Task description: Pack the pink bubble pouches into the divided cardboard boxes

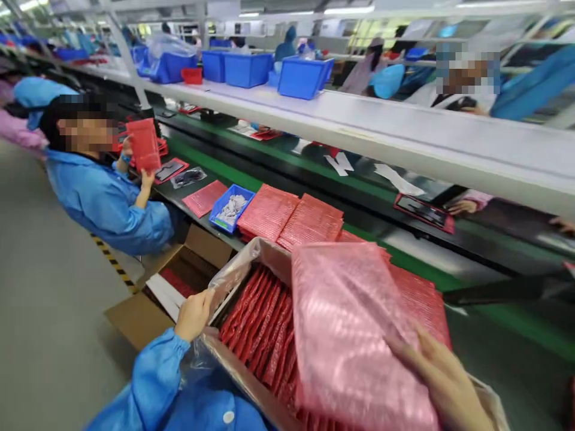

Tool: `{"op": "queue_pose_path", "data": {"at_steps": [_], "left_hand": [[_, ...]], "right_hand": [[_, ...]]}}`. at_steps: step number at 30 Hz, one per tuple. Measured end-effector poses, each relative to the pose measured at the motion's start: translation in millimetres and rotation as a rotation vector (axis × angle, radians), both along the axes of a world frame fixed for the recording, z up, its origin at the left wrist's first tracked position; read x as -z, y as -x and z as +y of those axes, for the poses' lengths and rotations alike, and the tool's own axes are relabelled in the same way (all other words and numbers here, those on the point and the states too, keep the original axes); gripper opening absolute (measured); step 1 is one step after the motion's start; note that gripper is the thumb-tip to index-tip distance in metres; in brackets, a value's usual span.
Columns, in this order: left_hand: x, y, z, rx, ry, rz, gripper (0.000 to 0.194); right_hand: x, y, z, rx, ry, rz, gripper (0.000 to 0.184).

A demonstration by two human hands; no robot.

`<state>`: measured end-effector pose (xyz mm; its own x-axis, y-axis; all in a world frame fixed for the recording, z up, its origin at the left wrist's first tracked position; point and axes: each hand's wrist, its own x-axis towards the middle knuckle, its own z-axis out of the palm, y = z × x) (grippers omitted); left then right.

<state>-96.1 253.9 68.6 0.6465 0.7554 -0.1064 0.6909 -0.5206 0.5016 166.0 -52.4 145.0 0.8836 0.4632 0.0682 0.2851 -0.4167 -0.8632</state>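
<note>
My left hand (194, 315) is closed on the near left rim of a carton (245, 374), where a clear plastic liner (233, 266) folds over the edge. Red bubble bags (265, 320) stand on edge in a tight row inside that carton. Over its right part, my right hand (438, 371) grips a translucent pink-red bubble bag (345, 317) by its right side, thumb on top; the fingers underneath are hidden. The bag is tilted and slightly blurred, and it covers part of the row. Just behind the carton lie stacks of red bubble bags (309, 221).
A blue bin (231, 208) of small whitish pieces stands left of the stacks. Below it is an open cardboard box (148, 317). A co-worker in blue (103, 197) holds a red bag at left. A white shelf (359, 129) with blue bins (248, 70) overhangs the green-and-black conveyor (215, 158).
</note>
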Motion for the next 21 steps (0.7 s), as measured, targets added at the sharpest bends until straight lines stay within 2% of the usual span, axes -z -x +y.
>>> {"op": "queue_pose_path", "data": {"at_steps": [3, 6, 9, 12, 15, 17, 21], "left_hand": [[2.1, 4.1, -1.1, -0.029, 0.035, -0.026, 0.054], [5.5, 7.8, -0.5, -0.016, 0.055, -0.076, 0.054], [8.4, 9.7, 1.9, -0.009, 0.067, -0.146, 0.054], [12.1, 10.9, 4.4, 0.009, 0.084, -0.160, 0.054], [16.2, 12.4, 6.3, 0.040, 0.107, -0.170, 0.052], [18.5, 13.9, 7.9, 0.054, 0.121, -0.201, 0.050], [23.7, 17.6, 13.9, 0.085, 0.153, -0.256, 0.051]], "right_hand": [[6.2, 65.6, 22.4, -0.146, 0.017, 0.178, 0.056], [34.9, 106.2, 73.0, -0.184, 0.056, 0.186, 0.060], [64.2, 121.0, 125.1, -0.194, 0.148, 0.108, 0.058], [79.4, 127.5, 166.9, -0.206, 0.451, 0.061, 0.059], [84.8, 138.6, 203.1, -0.254, 0.745, 0.025, 0.064], [88.5, 148.8, 227.2, -0.283, 0.817, 0.004, 0.066], [99.8, 166.1, 270.2, -0.305, 0.840, -0.017, 0.074]]}}
